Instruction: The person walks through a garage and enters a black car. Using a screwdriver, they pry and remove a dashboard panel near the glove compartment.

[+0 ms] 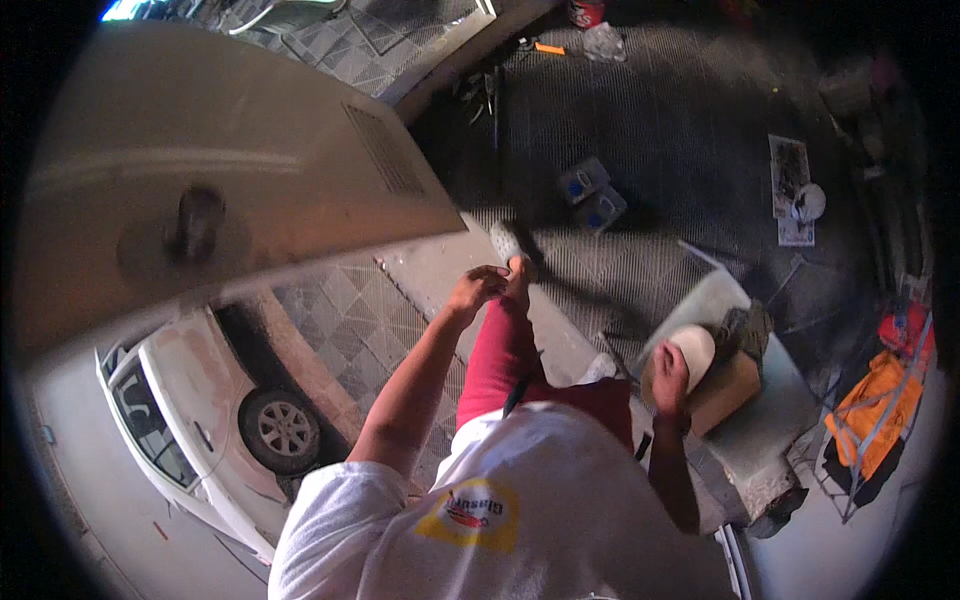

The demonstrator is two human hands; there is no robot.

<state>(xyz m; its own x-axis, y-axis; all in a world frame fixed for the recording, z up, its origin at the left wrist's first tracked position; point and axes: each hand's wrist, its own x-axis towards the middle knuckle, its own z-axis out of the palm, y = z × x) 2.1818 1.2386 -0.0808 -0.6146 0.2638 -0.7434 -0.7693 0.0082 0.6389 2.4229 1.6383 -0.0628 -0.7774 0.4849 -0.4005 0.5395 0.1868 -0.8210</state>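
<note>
Right hand [668, 376]: fingers are curled, and the left edge of a pale disc [699, 350] appears to be gripped.
Disc: its face is shown just right of the right hand, partly covered by the fingers.
Box [728, 393]: seen below and right of the right hand, on a worktop [785, 412].
Dark cloth [750, 328]: bunched beside the box, up and right of the right hand.
Left hand [478, 287]: fingers are half bent; whether anything is held cannot be told.
Panel [300, 150]: spread up and left of the left hand.
Car [180, 390]: parked well left of and below the left hand.
</note>
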